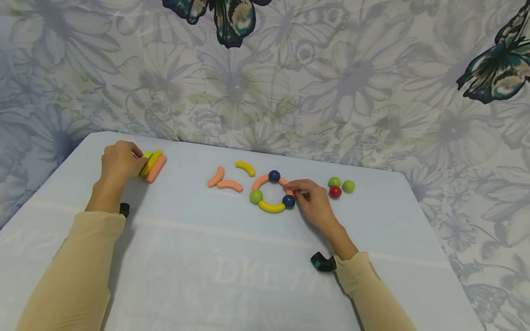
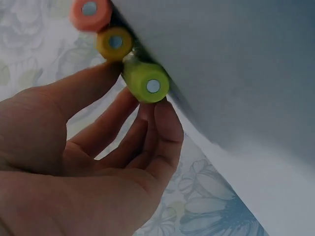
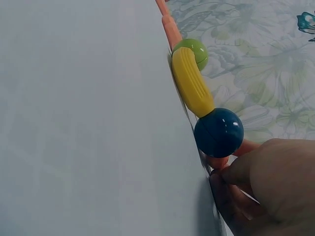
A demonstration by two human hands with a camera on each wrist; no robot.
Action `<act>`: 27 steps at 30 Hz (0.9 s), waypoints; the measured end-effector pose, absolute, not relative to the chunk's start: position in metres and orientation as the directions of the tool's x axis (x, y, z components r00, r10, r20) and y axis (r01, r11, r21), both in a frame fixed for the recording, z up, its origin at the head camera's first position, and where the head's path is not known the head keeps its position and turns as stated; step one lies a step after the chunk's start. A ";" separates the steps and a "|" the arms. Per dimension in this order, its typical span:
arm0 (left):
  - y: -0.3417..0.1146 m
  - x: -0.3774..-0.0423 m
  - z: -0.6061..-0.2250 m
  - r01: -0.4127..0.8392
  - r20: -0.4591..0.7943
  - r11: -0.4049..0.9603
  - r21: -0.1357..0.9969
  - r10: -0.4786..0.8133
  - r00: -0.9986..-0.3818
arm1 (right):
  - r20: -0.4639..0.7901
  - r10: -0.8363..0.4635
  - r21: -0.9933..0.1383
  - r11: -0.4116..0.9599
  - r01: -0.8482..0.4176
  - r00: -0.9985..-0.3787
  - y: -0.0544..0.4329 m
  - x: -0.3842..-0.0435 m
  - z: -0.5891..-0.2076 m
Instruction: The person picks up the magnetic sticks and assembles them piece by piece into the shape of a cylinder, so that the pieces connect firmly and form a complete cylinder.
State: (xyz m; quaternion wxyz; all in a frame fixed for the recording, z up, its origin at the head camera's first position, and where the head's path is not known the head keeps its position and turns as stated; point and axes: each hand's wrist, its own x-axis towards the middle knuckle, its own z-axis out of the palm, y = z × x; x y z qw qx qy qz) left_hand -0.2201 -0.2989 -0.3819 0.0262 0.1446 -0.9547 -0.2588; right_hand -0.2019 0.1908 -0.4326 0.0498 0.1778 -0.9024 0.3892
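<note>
At the table's left, my left hand pinches a green magnetic rod, thumb on one side and fingers on the other. A yellow rod and an orange rod lie alongside it, pale magnets showing in their ends. My right hand pinches an orange curved rod on the right side of a ring. Two dark blue balls, a green ball, a yellow curved rod and another orange curved rod form the rest of that ring. My right fingertips partly cover the pinched rod.
Left of the ring lie two loose orange curved rods and a yellow curved one. Beyond my right hand sit two green balls and a red ball. The white table backs onto a floral-patterned wall.
</note>
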 end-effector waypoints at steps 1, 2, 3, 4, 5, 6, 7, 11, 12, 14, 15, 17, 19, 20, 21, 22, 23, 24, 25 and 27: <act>-0.300 -0.221 -0.383 -0.279 -0.038 0.819 0.501 -0.301 -0.953 | 0.227 -0.283 -0.685 0.634 -0.359 -0.932 0.191 -0.202 -0.432; -0.301 -0.221 -0.385 -0.293 -0.051 0.816 0.498 -0.310 -0.949 | 0.229 -0.283 -0.686 0.632 -0.361 -0.931 0.190 -0.202 -0.432; -0.302 -0.221 -0.385 -0.307 -0.061 0.810 0.499 -0.321 -0.945 | 0.234 -0.285 -0.686 0.630 -0.366 -0.930 0.190 -0.202 -0.432; -0.303 -0.222 -0.386 -0.321 -0.070 0.804 0.501 -0.332 -0.941 | 0.237 -0.285 -0.688 0.626 -0.367 -0.929 0.190 -0.202 -0.432; -0.303 -0.222 -0.387 -0.332 -0.077 0.800 0.499 -0.341 -0.937 | 0.240 -0.284 -0.689 0.624 -0.369 -0.928 0.190 -0.202 -0.432; -0.304 -0.222 -0.387 -0.342 -0.084 0.796 0.499 -0.348 -0.934 | 0.242 -0.284 -0.689 0.623 -0.370 -0.928 0.190 -0.202 -0.432; -0.305 -0.222 -0.387 -0.346 -0.087 0.795 0.498 -0.351 -0.932 | 0.243 -0.283 -0.689 0.622 -0.371 -0.928 0.190 -0.202 -0.432; -0.306 -0.222 -0.387 -0.352 -0.073 0.776 0.524 -0.371 -0.926 | 0.234 -0.276 -0.696 0.622 -0.359 -0.932 0.190 -0.202 -0.433; -0.305 -0.221 -0.386 -0.350 -0.058 0.768 0.537 -0.381 -0.923 | 0.233 -0.275 -0.697 0.622 -0.357 -0.933 0.191 -0.201 -0.433; -0.303 -0.220 -0.384 -0.335 -0.012 0.750 0.570 -0.400 -0.916 | 0.229 -0.273 -0.700 0.620 -0.353 -0.934 0.191 -0.201 -0.434; -0.301 -0.220 -0.382 -0.325 0.012 0.743 0.585 -0.409 -0.912 | 0.228 -0.272 -0.701 0.620 -0.352 -0.935 0.191 -0.201 -0.435; -0.296 -0.221 -0.377 -0.288 0.066 0.738 0.611 -0.409 -0.910 | 0.227 -0.270 -0.702 0.621 -0.349 -0.936 0.191 -0.201 -0.435; -0.289 -0.222 -0.372 -0.237 0.116 0.741 0.628 -0.390 -0.913 | 0.226 -0.269 -0.701 0.623 -0.348 -0.936 0.192 -0.201 -0.435; -0.284 -0.223 -0.370 -0.207 0.140 0.743 0.637 -0.376 -0.916 | 0.228 -0.269 -0.699 0.624 -0.349 -0.936 0.192 -0.201 -0.435; -0.279 -0.223 -0.367 -0.177 0.156 0.737 0.652 -0.359 -0.920 | 0.228 -0.268 -0.699 0.624 -0.350 -0.936 0.192 -0.201 -0.435; -0.273 -0.223 -0.364 -0.137 0.183 0.735 0.664 -0.338 -0.923 | 0.229 -0.268 -0.698 0.624 -0.350 -0.936 0.191 -0.201 -0.434; -0.266 -0.223 -0.361 -0.097 0.210 0.732 0.675 -0.316 -0.925 | 0.230 -0.269 -0.698 0.624 -0.351 -0.935 0.191 -0.201 -0.434; -0.258 -0.222 -0.358 -0.057 0.233 0.730 0.681 -0.290 -0.928 | 0.231 -0.269 -0.699 0.623 -0.352 -0.935 0.191 -0.201 -0.434; -0.250 -0.220 -0.355 -0.016 0.248 0.718 0.696 -0.261 -0.933 | 0.234 -0.272 -0.698 0.621 -0.356 -0.933 0.191 -0.202 -0.434; -0.232 -0.218 -0.351 0.068 0.282 0.700 0.711 -0.196 -0.939 | 0.233 -0.271 -0.701 0.619 -0.354 -0.934 0.191 -0.201 -0.434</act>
